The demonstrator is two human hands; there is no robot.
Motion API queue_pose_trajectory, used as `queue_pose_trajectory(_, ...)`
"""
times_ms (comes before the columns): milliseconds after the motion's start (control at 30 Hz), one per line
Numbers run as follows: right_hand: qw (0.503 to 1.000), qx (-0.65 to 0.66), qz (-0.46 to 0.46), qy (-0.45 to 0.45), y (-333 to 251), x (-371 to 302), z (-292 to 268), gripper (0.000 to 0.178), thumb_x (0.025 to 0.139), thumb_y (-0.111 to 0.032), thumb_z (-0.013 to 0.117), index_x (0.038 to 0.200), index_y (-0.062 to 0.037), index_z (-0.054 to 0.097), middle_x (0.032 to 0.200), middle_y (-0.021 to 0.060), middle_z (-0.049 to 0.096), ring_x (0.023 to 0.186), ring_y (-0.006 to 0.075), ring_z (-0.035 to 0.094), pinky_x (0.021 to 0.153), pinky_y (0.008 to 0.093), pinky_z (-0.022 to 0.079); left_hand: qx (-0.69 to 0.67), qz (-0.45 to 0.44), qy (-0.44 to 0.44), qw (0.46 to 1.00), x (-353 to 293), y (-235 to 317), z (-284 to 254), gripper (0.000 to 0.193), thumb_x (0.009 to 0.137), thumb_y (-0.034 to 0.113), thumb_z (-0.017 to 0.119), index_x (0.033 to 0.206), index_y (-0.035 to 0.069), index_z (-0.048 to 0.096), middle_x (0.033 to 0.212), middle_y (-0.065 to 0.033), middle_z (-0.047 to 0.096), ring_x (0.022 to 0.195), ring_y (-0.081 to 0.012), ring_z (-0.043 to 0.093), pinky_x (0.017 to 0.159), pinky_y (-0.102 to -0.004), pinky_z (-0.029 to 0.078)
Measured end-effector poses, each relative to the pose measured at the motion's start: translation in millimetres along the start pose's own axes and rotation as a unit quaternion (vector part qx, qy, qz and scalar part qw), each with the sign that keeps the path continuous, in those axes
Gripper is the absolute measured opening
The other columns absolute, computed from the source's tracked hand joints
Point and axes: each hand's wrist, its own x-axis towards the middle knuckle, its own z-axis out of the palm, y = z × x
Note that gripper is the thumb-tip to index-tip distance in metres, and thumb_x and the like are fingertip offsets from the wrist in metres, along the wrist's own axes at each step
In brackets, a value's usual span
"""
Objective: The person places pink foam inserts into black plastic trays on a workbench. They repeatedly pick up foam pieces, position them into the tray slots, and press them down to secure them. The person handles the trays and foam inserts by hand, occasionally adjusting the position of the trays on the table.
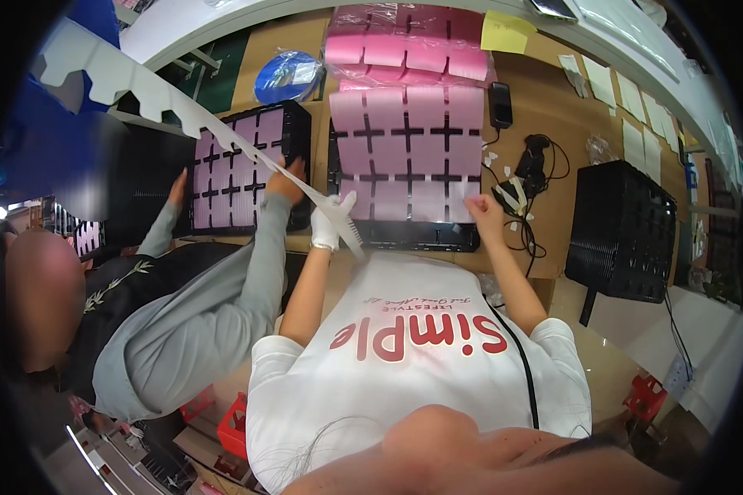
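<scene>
A pink sheet [380, 157] with black cross-shaped gaps lies over a black tray [421, 237] in front of me. My left hand [328, 221], in a white glove, is at the tray's left edge. It is closed on a long white strip [165, 99] with a notched edge, which runs up to the far left. My bare right hand [485, 216] is at the sheet's lower right corner, fingers pinched together. Whatever is between those fingers is too small to make out.
On the left a co-worker's hands [287, 180] hold another pink-covered black tray [238, 165]. Wrapped pink sheets [404, 49] and a blue roll [289, 78] lie at the back. A black adapter [499, 106], cables [537, 165] and stacked black trays [623, 227] stand right.
</scene>
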Motion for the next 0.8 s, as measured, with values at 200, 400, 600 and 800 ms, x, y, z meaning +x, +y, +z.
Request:
queue_pose_trajectory(200, 0.991, -0.120, 0.027, 0.060, 30, -45, 12, 0.018, 0.077, -0.017, 0.075, 0.080, -0.0044, 0.062, 0.066, 0.0035, 0.060, 0.063, 0.0145, 0.055, 0.060, 0.0291, 0.045, 0.091, -0.020, 0.065, 0.994, -51, -2, 4, 0.057, 0.082, 0.051, 0.066, 0.097, -0.004, 0.067, 0.081, -0.0144, 0.070, 0.080, -0.0263, 0.069, 0.073, -0.0341, 0.051)
queue_pose_trajectory(400, 0.977, -0.197, -0.056, 0.066, 32, -41, 15, 0.021, 0.073, -0.016, 0.076, 0.081, -0.0054, 0.060, 0.069, 0.0054, 0.061, 0.069, 0.0233, 0.057, 0.064, 0.0353, 0.047, 0.125, -0.005, 0.079, 0.989, -50, -17, -1, 0.054, 0.082, 0.053, 0.064, 0.100, 0.002, 0.068, 0.087, -0.0154, 0.071, 0.087, -0.0318, 0.068, 0.077, -0.0383, 0.051)
queue_pose_trajectory(600, 0.967, -0.229, -0.073, 0.083, 17, -47, 16, 0.032, 0.073, -0.015, 0.076, 0.093, -0.0046, 0.054, 0.067, 0.0056, 0.058, 0.071, 0.0246, 0.057, 0.068, 0.0372, 0.046, 0.134, 0.005, 0.101, 0.986, -52, -11, 3, 0.051, 0.081, 0.050, 0.066, 0.099, 0.003, 0.067, 0.080, -0.0132, 0.070, 0.079, -0.0318, 0.067, 0.074, -0.0397, 0.051)
queue_pose_trajectory(800, 0.970, -0.220, -0.009, 0.104, 1, -46, 14, 0.034, 0.077, -0.015, 0.072, 0.101, -0.0033, 0.051, 0.082, 0.0119, 0.057, 0.085, 0.0291, 0.056, 0.079, 0.0431, 0.043, 0.218, 0.085, 0.261, 0.937, -60, 16, 2, 0.051, 0.075, 0.040, 0.076, 0.102, -0.001, 0.064, 0.094, -0.0192, 0.065, 0.084, -0.0320, 0.064, 0.075, -0.0395, 0.051)
